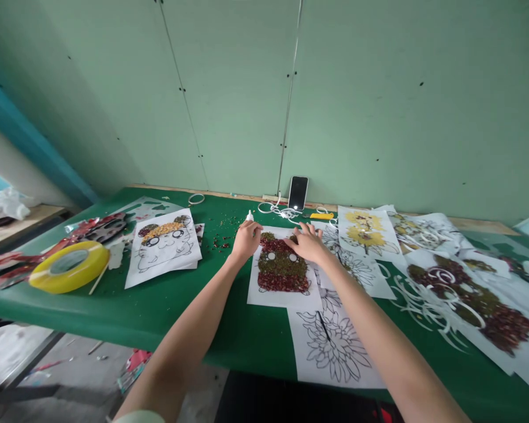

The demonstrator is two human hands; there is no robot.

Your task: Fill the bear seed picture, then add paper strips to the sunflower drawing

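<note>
Right in front of me on the green table lies a sheet with a cartoon animal picture (283,267), filled with bands of dark red and olive-green bits around two white eyes. My left hand (247,238) is closed at the sheet's upper left corner. A white nozzle, seemingly of a glue bottle (249,216), sticks up from it; the rest of the bottle is hidden by the hand. At the sheet's upper right, my right hand (309,242) rests with fingers spread and nothing visible in it, covering part of the animal's ear.
Left are a partly filled hamster drawing (165,244), a yellow tape roll (69,267) and scattered bits (223,242). A phone (298,192) leans on the wall near a yellow cutter (321,216). Flower drawings (335,346), white paper strips (427,308) and a decorated sheet (476,302) lie right.
</note>
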